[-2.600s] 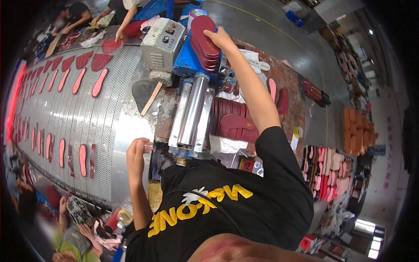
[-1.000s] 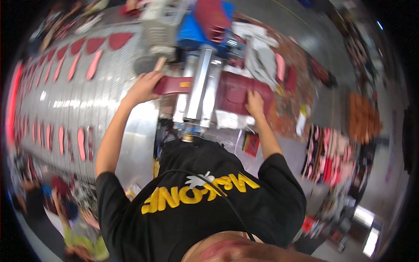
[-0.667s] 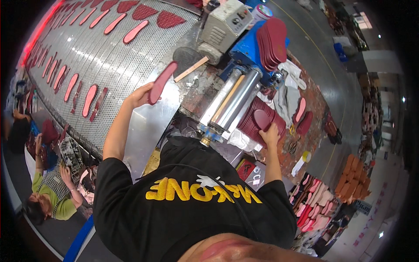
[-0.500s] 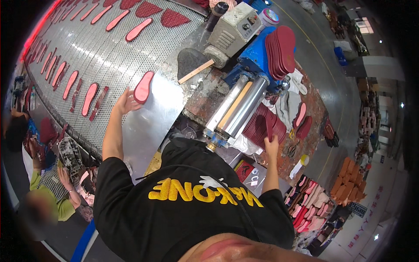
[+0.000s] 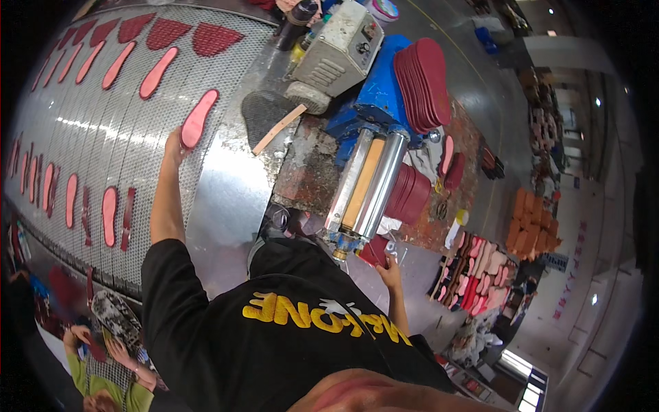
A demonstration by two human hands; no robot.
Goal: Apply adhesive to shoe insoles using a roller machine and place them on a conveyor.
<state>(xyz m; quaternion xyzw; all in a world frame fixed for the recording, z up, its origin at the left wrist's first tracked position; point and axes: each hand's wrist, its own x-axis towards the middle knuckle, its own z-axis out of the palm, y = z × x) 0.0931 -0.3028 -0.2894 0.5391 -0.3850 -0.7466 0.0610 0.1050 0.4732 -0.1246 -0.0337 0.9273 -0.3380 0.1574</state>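
With fingers closed on its near end, my left hand (image 5: 177, 145) holds a pink-faced insole with a dark red edge (image 5: 200, 118). The insole lies over the border between the perforated metal conveyor (image 5: 147, 165) and a smooth metal plate (image 5: 230, 185). My right hand (image 5: 390, 273) is below the chrome rollers (image 5: 382, 182), closed on a dark red insole (image 5: 374, 251) that shows only in part beside the fingers. Right of the rollers stands a stack of dark red insoles (image 5: 410, 196). Another stack of dark red insoles (image 5: 425, 86) rests on the blue machine housing (image 5: 379, 89).
Rows of pink insoles (image 5: 110, 216) and dark red woven pieces (image 5: 216, 39) lie on the conveyor. A wooden strip (image 5: 279, 129) and a grey motor box (image 5: 340, 44) are beyond the plate. At lower left a co-worker (image 5: 113, 371) handles a dark red piece.
My right hand has moved from the insole stack down and left to below the rollers, with the dark red insole. My left hand has shifted the pink insole farther onto the conveyor. The view has turned.
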